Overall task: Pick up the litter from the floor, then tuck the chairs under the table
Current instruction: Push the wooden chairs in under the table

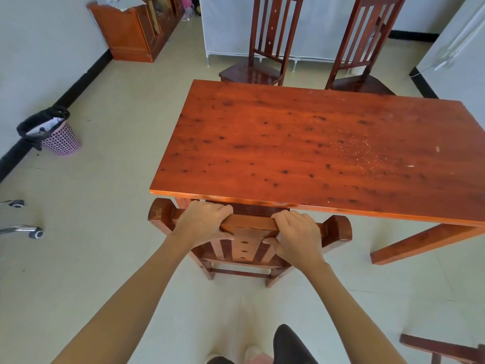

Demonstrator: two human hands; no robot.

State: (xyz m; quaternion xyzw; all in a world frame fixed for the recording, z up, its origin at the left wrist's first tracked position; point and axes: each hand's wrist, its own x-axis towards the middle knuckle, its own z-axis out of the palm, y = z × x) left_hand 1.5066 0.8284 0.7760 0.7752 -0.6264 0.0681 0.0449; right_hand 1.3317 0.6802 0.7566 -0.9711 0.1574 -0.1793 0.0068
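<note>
A reddish wooden table [301, 143] fills the middle of the view. At its near edge stands a wooden chair [249, 227], seat hidden beneath the tabletop, only the backrest showing. My left hand [204, 222] grips the top rail of the backrest on the left. My right hand [294, 232] grips the same rail on the right. Two more chairs, one at the far left [265, 48] and one at the far right [364, 53], stand beyond the table, pulled back from it. No litter shows on the floor.
A pink bin with a black liner [52, 132] stands by the left wall. An office chair's wheeled base [23, 227] pokes in at the left edge. Part of another wooden chair [443, 348] sits at the bottom right. A cabinet [136, 30] stands at the back left.
</note>
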